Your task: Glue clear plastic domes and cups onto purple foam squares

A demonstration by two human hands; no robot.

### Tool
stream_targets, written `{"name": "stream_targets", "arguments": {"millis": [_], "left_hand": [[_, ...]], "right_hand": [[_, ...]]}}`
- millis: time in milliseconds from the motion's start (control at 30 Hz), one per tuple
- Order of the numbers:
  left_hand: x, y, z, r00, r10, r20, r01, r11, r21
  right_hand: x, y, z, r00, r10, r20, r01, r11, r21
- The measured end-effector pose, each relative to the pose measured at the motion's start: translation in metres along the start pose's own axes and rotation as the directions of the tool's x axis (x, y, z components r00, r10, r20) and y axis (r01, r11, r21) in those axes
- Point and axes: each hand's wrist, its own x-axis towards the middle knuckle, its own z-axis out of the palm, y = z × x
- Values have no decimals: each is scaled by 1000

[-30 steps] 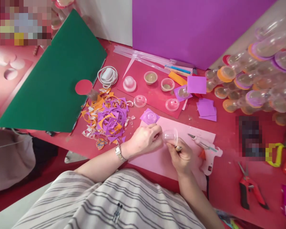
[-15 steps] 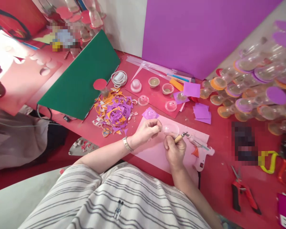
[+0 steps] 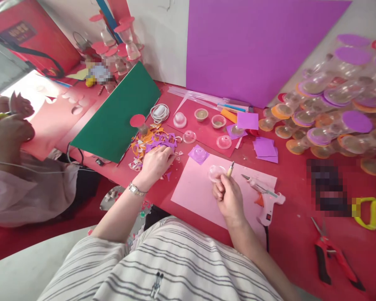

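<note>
Dome (image 3: 215,172) and knife (image 3: 229,169) fill right hand (image 3: 227,198); left hand (image 3: 155,163) touches scraps (image 3: 153,142).

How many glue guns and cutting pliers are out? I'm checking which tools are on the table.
2: one white glue gun on the pink sheet by the right hand; one red-handled pliers farther right. Others may lie outside the view.

A small clear plastic dome (image 3: 215,172) sits tilted above the pink sheet (image 3: 194,193). A slim wooden-handled tool (image 3: 229,169) stands nearly upright just beside it, tip upward
</note>
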Motion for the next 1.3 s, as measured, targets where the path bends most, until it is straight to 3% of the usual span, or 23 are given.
{"name": "stream_targets", "arguments": {"millis": [100, 233, 367, 567, 633, 700, 767, 833, 933, 1033, 1167, 1300], "left_hand": [[4, -12, -2, 999, 41, 24, -45, 983, 178], [13, -15, -2, 996, 63, 70, -80, 958, 274], [17, -15, -1, 987, 87, 135, -124, 948, 293], [17, -17, -2, 987, 108, 120, -132, 967, 217], [16, -18, -6, 990, 106, 88, -121, 975, 187], [15, -17, -11, 996, 90, 28, -93, 982, 163], [12, -11, -15, 996, 75, -53, -70, 994, 85], [8, -1, -15, 990, 88, -107, -98, 990, -98], [3, 24, -7, 985, 164, -46, -164, 845, -508], [0, 49, 8, 952, 276, 130, -80, 635, -768], [-4, 69, 23, 895, 326, 305, 135, 453, -881], [-8, 76, 27, 851, 329, 409, 287, 361, -887]], "right_hand": [[-2, 3, 1, 998, 56, 10, -56, 997, -45], [-1, 6, 1, 993, 113, 35, -107, 984, -145], [-2, 2, -6, 988, 150, 41, -133, 951, -280], [-15, -9, -31, 990, 142, -22, -135, 868, -478], [-20, -13, -39, 995, 89, -54, -104, 809, -579], [-25, -17, -45, 999, -9, -54, -33, 693, -720], [-29, -22, -45, 994, -109, 1, 61, 545, -836], [-32, -27, -42, 984, -161, 82, 147, 449, -881], [-34, -35, -35, 966, -186, 178, 241, 405, -882], [-35, -41, -30, 952, -198, 233, 295, 393, -871], [-35, -42, -29, 948, -181, 263, 314, 373, -873], [-35, -41, -29, 949, -130, 287, 315, 369, -875]]}}
